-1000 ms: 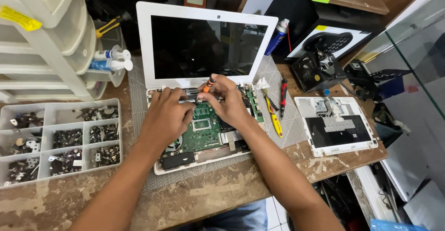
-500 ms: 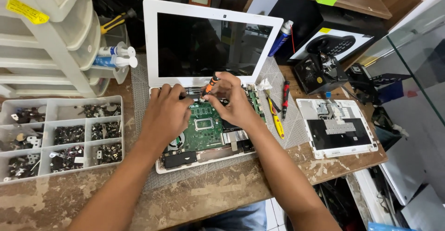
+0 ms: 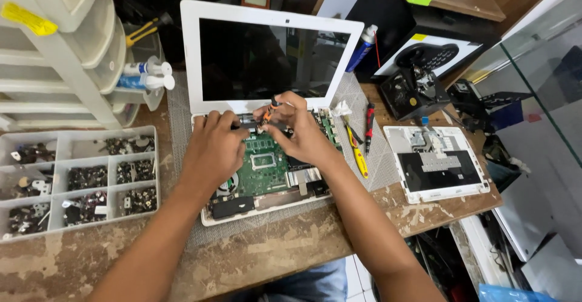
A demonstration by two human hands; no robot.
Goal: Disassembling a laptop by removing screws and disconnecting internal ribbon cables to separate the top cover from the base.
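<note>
Orange screwdriver pinched in right hand fingers, upright over the laptop hinge; left hand flat beside.

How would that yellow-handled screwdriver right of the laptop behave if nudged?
The yellow-handled screwdriver lies flat on the grey mat, so it would probably roll little. It looks slim and rigid, likely light. The red-handled tool lies just beside it, so a sideways push may knock that.
</note>
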